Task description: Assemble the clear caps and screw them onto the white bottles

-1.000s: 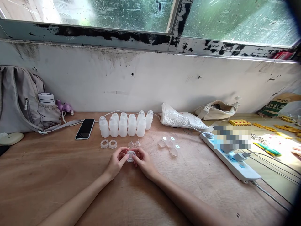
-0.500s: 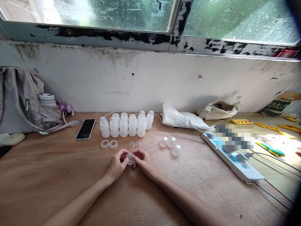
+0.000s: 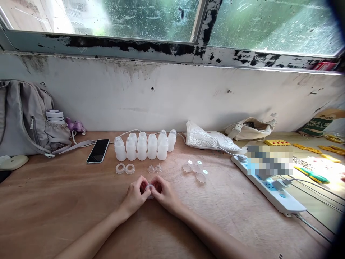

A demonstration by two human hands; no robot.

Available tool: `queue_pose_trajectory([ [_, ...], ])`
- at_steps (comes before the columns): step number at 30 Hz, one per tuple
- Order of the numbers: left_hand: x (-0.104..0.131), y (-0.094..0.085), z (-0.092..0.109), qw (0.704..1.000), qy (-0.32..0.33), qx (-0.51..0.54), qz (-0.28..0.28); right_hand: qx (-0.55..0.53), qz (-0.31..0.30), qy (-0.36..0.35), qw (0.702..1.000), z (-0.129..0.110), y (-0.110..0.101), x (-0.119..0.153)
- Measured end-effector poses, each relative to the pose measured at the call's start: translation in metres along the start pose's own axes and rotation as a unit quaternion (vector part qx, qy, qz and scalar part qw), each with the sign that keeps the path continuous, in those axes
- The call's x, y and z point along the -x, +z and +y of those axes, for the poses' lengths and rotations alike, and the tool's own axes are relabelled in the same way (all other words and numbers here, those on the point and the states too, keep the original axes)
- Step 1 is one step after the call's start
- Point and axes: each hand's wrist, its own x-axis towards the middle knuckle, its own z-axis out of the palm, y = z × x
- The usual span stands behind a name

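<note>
My left hand (image 3: 136, 195) and my right hand (image 3: 164, 194) meet near the middle of the wooden table, both pinching one small clear ring-shaped part (image 3: 149, 187). Fingers and thumbs cover most of it. Just beyond them lie two clear nipple-like pieces (image 3: 154, 168), and to their left two whitish rings (image 3: 125, 168). Several frosted white bottles (image 3: 141, 146) stand grouped behind these, a few with clear domed tops. To the right, several clear round discs or caps (image 3: 201, 177) lie on the table, with small pale round spots beside them.
A phone (image 3: 98, 151) and grey backpack (image 3: 27, 118) are at the left. A white pouch (image 3: 210, 138), a cloth bag (image 3: 250, 129) and a long power strip (image 3: 285, 203) with cables occupy the right. The wall (image 3: 161, 97) rises behind.
My thumbs have come closer together over the clear part, which now shows less and looks tilted. The whole view has shifted slightly, with things appearing a little lower.
</note>
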Motion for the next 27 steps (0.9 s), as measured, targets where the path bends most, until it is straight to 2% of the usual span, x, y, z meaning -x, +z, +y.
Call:
queue_pose_trajectory([
  [6,-0.002,0.0,-0.005,0.996,-0.034,0.076,0.038,-0.025,0.029,0.019,0.999,-0.003,-0.003,-0.001],
  [9,-0.002,-0.001,-0.005,0.993,-0.037,0.108,0.029,-0.037,0.019,0.026,0.999,-0.001,-0.003,-0.001],
  [15,-0.002,0.001,-0.003,0.996,-0.02,0.084,0.013,-0.036,0.019,0.023,0.999,0.006,-0.001,0.001],
  [27,-0.001,0.0,0.001,1.0,0.007,0.006,0.009,-0.021,0.008,0.007,1.0,-0.004,-0.003,0.0],
])
